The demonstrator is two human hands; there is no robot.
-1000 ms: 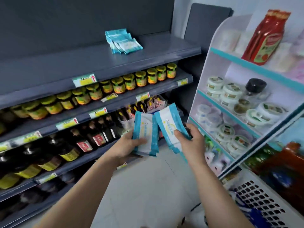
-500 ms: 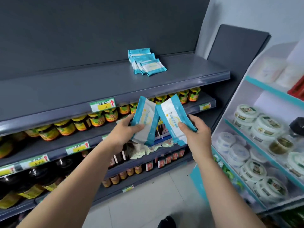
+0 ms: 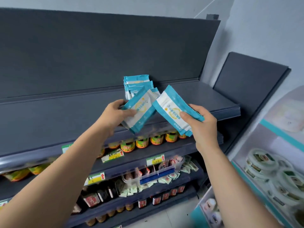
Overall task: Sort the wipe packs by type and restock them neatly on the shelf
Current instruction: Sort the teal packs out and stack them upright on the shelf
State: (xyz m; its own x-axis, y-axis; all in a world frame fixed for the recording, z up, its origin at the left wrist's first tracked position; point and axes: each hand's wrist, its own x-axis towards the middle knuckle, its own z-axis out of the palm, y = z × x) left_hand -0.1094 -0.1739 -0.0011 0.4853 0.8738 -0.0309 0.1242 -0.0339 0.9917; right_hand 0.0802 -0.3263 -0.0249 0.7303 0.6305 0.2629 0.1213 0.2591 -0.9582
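Two blue-and-white wipe packs are up in front of me, one in each hand. My left hand grips the left pack by its lower-left end, with the thumb across the printed face and the fingers curled behind. This pack slants up toward the right.

My right hand holds the right pack. The thumb presses on its face and the fingers wrap round the far edge, and it slants up toward the left. Layered edges at its lower corner suggest more than one pack in that grip, but I cannot tell how many.

The upper ends of the two lean toward each other, and a corner of the right one meets the left one's edge. Both are raised over the front of the top grey shelf.

Farther back on that shelf, near the dark back panel, lies a fanned pile of packs of the same kind. The left pack overlaps it in my view, and I cannot tell whether they touch.

One shelf down stands a row of jars with yellow-green labels, and a price tag is clipped to the shelf edge below them. Under that, loose sachets lie scattered, and dark bottles stand lower to the left. At my right, a white rack with teal trim holds round lidded tubs.
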